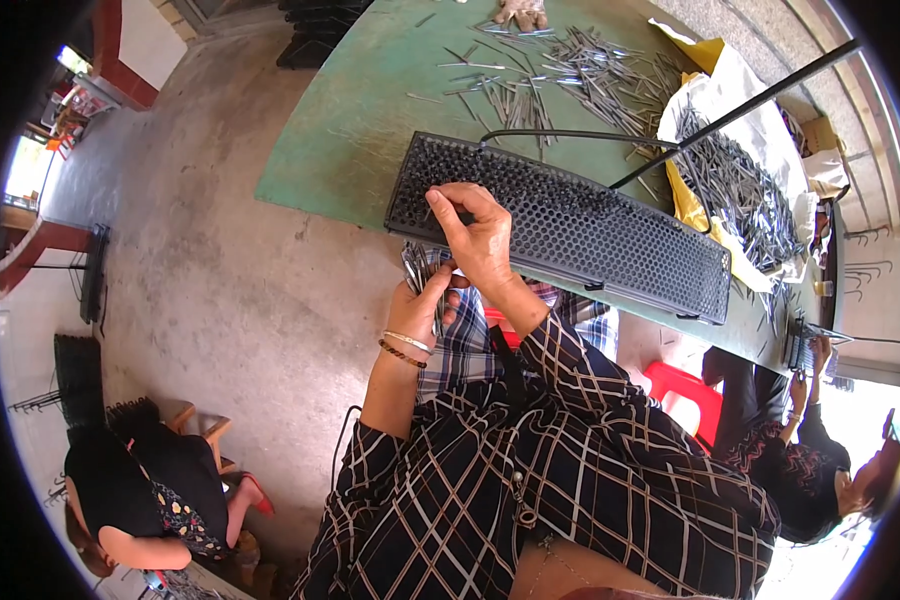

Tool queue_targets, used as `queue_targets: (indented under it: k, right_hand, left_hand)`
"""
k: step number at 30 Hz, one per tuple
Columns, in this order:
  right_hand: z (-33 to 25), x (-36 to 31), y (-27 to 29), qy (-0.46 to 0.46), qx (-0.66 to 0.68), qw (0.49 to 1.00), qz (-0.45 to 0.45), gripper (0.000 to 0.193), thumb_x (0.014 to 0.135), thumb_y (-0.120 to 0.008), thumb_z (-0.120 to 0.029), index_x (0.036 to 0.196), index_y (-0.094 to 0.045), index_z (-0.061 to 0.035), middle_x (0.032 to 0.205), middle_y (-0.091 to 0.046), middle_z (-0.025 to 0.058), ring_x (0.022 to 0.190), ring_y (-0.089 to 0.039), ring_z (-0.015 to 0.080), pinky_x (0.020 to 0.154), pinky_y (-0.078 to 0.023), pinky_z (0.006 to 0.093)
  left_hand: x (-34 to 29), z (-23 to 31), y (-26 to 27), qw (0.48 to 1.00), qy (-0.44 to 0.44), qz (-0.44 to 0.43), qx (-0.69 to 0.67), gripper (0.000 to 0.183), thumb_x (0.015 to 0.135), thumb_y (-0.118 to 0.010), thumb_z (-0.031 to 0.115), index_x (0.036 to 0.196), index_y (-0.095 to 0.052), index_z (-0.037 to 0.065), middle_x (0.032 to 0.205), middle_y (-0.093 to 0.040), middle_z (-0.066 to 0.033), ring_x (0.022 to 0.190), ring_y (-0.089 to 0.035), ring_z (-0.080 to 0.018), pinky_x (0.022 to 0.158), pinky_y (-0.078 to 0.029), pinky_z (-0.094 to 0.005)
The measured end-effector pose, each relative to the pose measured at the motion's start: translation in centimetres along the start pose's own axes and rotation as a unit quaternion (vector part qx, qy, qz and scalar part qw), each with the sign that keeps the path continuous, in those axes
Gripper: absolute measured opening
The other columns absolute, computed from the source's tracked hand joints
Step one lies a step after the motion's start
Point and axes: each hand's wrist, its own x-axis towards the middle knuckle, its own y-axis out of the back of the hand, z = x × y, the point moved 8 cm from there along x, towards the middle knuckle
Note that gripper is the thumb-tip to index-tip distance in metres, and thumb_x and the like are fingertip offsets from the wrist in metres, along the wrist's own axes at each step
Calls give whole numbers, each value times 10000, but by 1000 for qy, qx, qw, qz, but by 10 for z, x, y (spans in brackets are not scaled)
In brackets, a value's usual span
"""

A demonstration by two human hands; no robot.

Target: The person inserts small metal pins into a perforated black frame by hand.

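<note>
A long black rack full of round holes lies along the near edge of the green table. Its left part is crowded with dark upright tips, while holes on the right show plainly. My right hand is over the rack's left part, thumb and fingers pinched together; whatever is between them is too small to make out. Just below the rack's front edge, my left hand is closed around a bundle of thin metal rods that stick up past the fingers.
Loose rods lie heaped on the green table. A white and yellow sack holds more rods at the right. A black metal bar slants above the rack. Another person's gloved hand is at the far edge. A red stool stands right.
</note>
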Motion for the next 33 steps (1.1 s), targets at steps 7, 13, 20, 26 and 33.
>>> queue_targets:
  k: [7,13,20,26,33]
  right_hand:
    - [-2,2,6,9,-7,1000,2,105,808,-691,-86,876,-681,-7,847,-660,72,722,-596,122,644,-479,235]
    - [1,2,14,12,-14,999,30,103,806,-691,-83,876,-681,-7,836,-663,84,719,-600,131,634,-481,244]
    - [-3,1,10,14,-9,1000,21,101,776,-705,-96,834,-680,-18,861,-676,97,771,-621,220,700,-490,307]
    - [-10,-3,6,80,-57,995,16,111,764,-708,-120,835,-685,-38,856,-673,85,769,-612,236,721,-459,333]
    - [-24,-6,-5,194,-184,962,-59,135,729,-706,-124,845,-688,-57,931,-649,58,795,-589,238,723,-423,336]
  left_hand:
    - [-1,0,0,1000,3,2,-4,273,898,-581,228,1054,-608,7,813,-630,-41,634,-508,-58,464,-376,-192]
    - [-1,-2,-2,1000,4,-3,-11,287,891,-593,232,1054,-607,-4,815,-642,-58,629,-517,-58,459,-394,-197]
    - [-2,-2,-3,1000,-5,-16,-10,265,894,-586,211,1046,-604,-5,818,-641,-65,621,-518,-57,453,-400,-198]
    - [-2,-3,-4,1000,1,-20,-7,198,902,-566,202,1006,-593,36,816,-613,-43,641,-505,-70,456,-371,-193]
    - [-2,-3,-4,1000,-9,-25,-9,180,893,-581,191,986,-591,37,811,-610,-41,643,-510,-72,451,-373,-193]
